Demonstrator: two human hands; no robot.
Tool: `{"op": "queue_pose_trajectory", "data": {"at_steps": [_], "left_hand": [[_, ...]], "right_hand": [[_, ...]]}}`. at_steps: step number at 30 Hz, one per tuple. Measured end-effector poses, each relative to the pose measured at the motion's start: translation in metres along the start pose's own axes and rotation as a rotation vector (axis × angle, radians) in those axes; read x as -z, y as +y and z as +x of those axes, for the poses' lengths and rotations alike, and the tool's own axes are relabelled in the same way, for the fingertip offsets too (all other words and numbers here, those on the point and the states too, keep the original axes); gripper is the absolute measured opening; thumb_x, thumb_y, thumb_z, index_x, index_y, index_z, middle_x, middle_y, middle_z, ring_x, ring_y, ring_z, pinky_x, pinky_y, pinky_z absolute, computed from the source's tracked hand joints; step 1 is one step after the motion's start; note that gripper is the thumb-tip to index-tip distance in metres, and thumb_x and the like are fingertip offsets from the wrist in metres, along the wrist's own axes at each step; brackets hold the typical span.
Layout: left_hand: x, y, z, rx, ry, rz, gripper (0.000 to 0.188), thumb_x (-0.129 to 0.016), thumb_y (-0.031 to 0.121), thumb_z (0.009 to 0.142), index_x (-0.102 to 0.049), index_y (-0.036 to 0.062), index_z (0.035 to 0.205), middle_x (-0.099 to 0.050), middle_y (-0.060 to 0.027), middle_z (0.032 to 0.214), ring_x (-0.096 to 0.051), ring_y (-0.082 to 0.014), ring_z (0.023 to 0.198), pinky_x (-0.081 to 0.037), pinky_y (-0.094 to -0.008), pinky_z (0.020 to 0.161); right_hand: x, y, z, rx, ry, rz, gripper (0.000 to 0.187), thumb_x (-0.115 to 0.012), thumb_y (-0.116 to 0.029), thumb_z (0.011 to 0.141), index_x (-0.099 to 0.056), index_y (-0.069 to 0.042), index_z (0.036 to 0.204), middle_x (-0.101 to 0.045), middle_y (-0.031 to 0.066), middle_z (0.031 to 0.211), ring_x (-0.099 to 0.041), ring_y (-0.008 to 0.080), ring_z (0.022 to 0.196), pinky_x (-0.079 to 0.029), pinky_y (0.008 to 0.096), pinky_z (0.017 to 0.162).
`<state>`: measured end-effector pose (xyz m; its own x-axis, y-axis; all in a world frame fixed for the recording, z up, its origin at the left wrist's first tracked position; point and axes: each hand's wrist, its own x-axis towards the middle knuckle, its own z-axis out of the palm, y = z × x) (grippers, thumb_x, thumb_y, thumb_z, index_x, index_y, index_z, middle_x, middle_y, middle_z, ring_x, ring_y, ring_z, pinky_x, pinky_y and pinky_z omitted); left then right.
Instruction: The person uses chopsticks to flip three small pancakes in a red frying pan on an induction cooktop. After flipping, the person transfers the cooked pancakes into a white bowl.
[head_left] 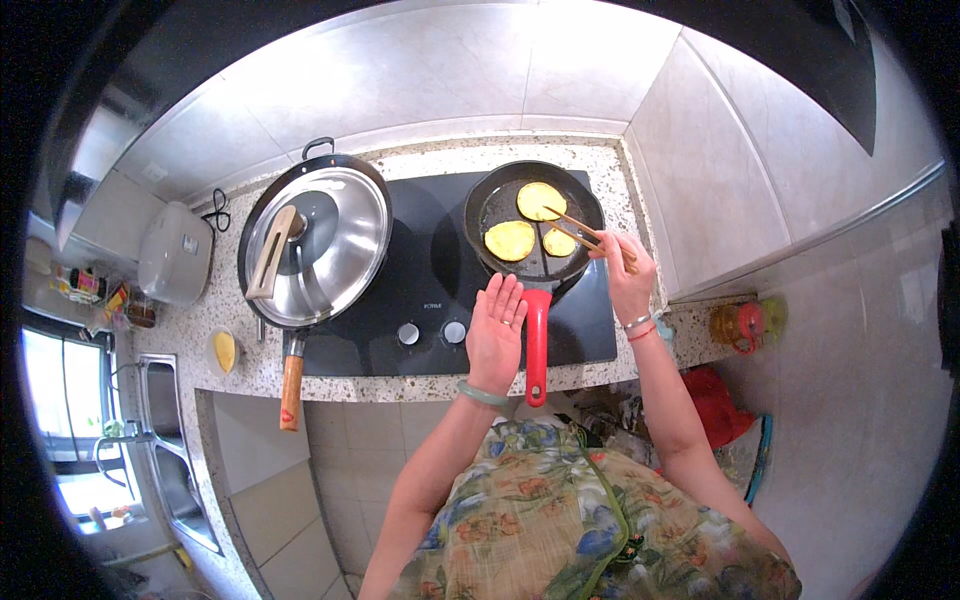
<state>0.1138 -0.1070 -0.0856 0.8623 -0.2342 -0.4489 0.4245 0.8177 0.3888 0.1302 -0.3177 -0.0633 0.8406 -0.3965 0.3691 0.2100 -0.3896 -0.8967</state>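
Note:
Three yellow pancakes lie in a black frying pan (pixel 482 210): one at the back (pixel 541 200), a pancake at the left (pixel 509 241) and a smaller pancake at the right (pixel 559 242). My right hand (pixel 628 277) is closed round wooden chopsticks (pixel 580 222), whose tips reach over the pan by the back and right pancakes. Whether the tips touch a pancake I cannot tell. My left hand (pixel 497 325) is held palm up with fingers stretched out, holding nothing, just left of the pan's red handle (pixel 537 345).
On the left of the black cooktop (pixel 425 290) stands a wok with a steel lid (pixel 345 225), its wooden handle (pixel 291 390) jutting past the counter edge. Further left are a bowl with yellow batter (pixel 223 352), a white appliance (pixel 176 252) and a sink (pixel 165 400). Jars (pixel 745 325) stand far right.

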Motion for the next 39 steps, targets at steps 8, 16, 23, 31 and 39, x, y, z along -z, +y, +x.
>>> {"op": "queue_pose_trajectory", "data": {"at_steps": [8, 16, 23, 31, 39], "left_hand": [[0.0, 0.002, -0.002, -0.002, -0.009, 0.015, 0.05, -0.036, 0.036, 0.108, -0.04, 0.0039, 0.146, -0.049, -0.0096, 0.145, -0.046, -0.0217, 0.135, -0.035, -0.0371, 0.114], [0.005, 0.005, 0.0, -0.006, 0.006, -0.006, 0.047, -0.038, 0.033, 0.108, -0.042, 0.004, 0.145, -0.051, -0.0107, 0.144, -0.046, -0.0232, 0.135, -0.035, -0.0397, 0.115], [0.001, 0.001, 0.002, 0.015, -0.009, -0.001, 0.048, -0.037, 0.034, 0.108, -0.043, 0.0044, 0.144, -0.051, -0.0098, 0.144, -0.046, -0.0222, 0.134, -0.035, -0.038, 0.114], [0.0, -0.002, 0.003, 0.034, -0.022, 0.006, 0.048, -0.036, 0.035, 0.108, -0.043, 0.0044, 0.144, -0.051, -0.009, 0.143, -0.047, -0.0215, 0.133, -0.035, -0.037, 0.113], [0.002, -0.002, 0.001, 0.024, -0.011, 0.008, 0.048, -0.037, 0.035, 0.108, -0.043, 0.0047, 0.144, -0.051, -0.0088, 0.143, -0.047, -0.0213, 0.134, -0.035, -0.0372, 0.113]], "right_hand": [[-0.017, 0.012, 0.012, 0.124, -0.036, -0.1, 0.015, -0.058, -0.007, 0.098, -0.069, 0.004, 0.098, -0.066, 0.0077, 0.088, -0.071, 0.0163, 0.072, -0.055, 0.0262, 0.066], [-0.002, 0.017, 0.026, -0.328, 0.208, 0.511, 0.032, -0.053, -0.019, 0.104, -0.066, 0.009, 0.098, -0.07, 0.0186, 0.101, -0.073, 0.03, 0.084, -0.061, 0.0323, 0.075], [0.022, 0.034, 0.031, -0.505, 0.267, 0.559, 0.038, -0.054, -0.024, 0.102, -0.063, 0.013, 0.103, -0.068, 0.0229, 0.102, -0.073, 0.0333, 0.084, -0.063, 0.0358, 0.078], [0.012, 0.044, 0.037, -0.375, 0.254, 0.484, 0.034, -0.055, -0.023, 0.103, -0.065, 0.009, 0.108, -0.069, 0.0175, 0.103, -0.073, 0.0297, 0.086, -0.062, 0.0356, 0.08], [-0.005, 0.028, 0.021, -0.179, 0.109, 0.229, 0.025, -0.055, -0.014, 0.102, -0.069, 0.007, 0.108, -0.069, 0.0094, 0.097, -0.073, 0.0211, 0.082, -0.059, 0.0288, 0.073]]}}
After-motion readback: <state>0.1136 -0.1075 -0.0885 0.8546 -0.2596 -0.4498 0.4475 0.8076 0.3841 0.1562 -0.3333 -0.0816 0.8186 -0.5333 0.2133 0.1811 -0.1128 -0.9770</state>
